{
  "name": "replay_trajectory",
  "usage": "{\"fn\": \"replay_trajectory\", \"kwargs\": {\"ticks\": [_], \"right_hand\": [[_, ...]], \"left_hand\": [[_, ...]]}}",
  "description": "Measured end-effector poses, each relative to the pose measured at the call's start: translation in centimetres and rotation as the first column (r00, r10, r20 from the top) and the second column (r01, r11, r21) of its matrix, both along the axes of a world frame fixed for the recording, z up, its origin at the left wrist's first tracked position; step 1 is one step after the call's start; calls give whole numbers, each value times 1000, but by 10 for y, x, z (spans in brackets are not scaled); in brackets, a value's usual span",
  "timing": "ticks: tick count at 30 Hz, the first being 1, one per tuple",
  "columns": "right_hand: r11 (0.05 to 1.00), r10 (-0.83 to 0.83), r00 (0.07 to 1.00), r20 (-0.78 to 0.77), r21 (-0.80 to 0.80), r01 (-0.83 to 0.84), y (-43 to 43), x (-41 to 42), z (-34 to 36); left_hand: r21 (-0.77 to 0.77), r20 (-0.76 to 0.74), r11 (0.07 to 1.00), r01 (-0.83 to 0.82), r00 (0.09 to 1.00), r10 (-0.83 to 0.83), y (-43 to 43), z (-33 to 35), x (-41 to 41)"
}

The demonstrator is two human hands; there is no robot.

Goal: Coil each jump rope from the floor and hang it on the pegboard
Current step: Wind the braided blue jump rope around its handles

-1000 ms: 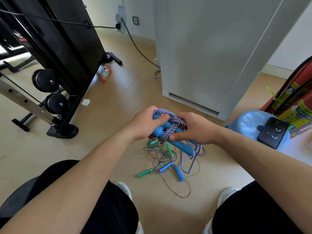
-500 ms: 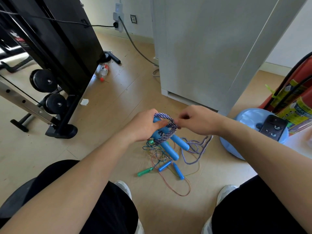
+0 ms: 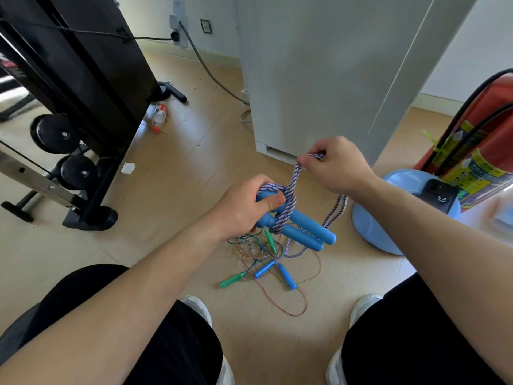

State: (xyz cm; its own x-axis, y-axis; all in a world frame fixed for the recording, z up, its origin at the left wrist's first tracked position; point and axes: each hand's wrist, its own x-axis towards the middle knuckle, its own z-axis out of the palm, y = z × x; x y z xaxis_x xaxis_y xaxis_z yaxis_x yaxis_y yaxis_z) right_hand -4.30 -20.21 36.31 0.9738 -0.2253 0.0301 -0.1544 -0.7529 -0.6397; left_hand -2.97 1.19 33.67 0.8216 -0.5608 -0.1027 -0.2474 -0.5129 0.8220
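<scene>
Head view, looking down past your knees.

- Your left hand (image 3: 244, 207) is clenched around the top ends of two thick blue handles (image 3: 305, 232), thumb pressed across them. The handles lie side by side and slant down to the right, above the floor.
- The purple-and-white braided rope (image 3: 291, 190) is wrapped around the handles just beside your thumb. One strand runs taut up and to the right.
- Your right hand (image 3: 336, 165) pinches that strand between thumb and curled fingers, higher than the left hand. More of the rope hangs in a loose loop below your right wrist and trails down to the floor.
- Under the handles a tangle of thin ropes (image 3: 258, 251) lies on the wooden floor (image 3: 172, 190), with a green handle (image 3: 231, 279) and two small blue handles (image 3: 265, 268) at its near edge.
- Around you: black gym machine (image 3: 83, 79) at left, a plastic bottle (image 3: 160, 113) by its base, a white cabinet (image 3: 319, 65) ahead, a red fire extinguisher (image 3: 477, 140) at right beside a pale blue tub (image 3: 372, 226).
- No pegboard shows here.
</scene>
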Motion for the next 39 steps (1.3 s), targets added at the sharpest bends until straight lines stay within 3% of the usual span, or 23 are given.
{"fn": "replay_trajectory", "kwargs": {"ticks": [5,8,11,19,22,27,30,33,39], "right_hand": [[999,-38,999,20,10,38,10,-2,4],[997,76,996,48,15,-76,24,-12,15],[991,136,988,72,3,-137,31,-17,23],[1000,-29,995,100,9,28,-13,-1,12],[999,-20,997,81,45,17,-18,1,8],[980,41,998,57,192,-52,-13,4,-5],[964,138,990,-32,232,-127,0,-1,-20],[973,210,972,-109,125,-196,27,-16,-30],[923,371,919,-132,-52,-380,80,-47,-28]], "left_hand": [[66,33,998,11,999,-13,-1,1,-1],[201,44,974,-105,994,98,-1,-7,3],[223,63,965,-140,990,129,0,-9,5],[76,151,996,47,987,-58,-5,3,-12],[-98,47,991,86,996,-82,1,11,-9],[-391,-117,919,-53,993,8,8,22,2],[-532,-304,799,-280,944,128,6,27,4],[-540,-411,692,-479,867,280,5,29,12],[-437,-315,657,-614,789,527,-4,9,17]]}}
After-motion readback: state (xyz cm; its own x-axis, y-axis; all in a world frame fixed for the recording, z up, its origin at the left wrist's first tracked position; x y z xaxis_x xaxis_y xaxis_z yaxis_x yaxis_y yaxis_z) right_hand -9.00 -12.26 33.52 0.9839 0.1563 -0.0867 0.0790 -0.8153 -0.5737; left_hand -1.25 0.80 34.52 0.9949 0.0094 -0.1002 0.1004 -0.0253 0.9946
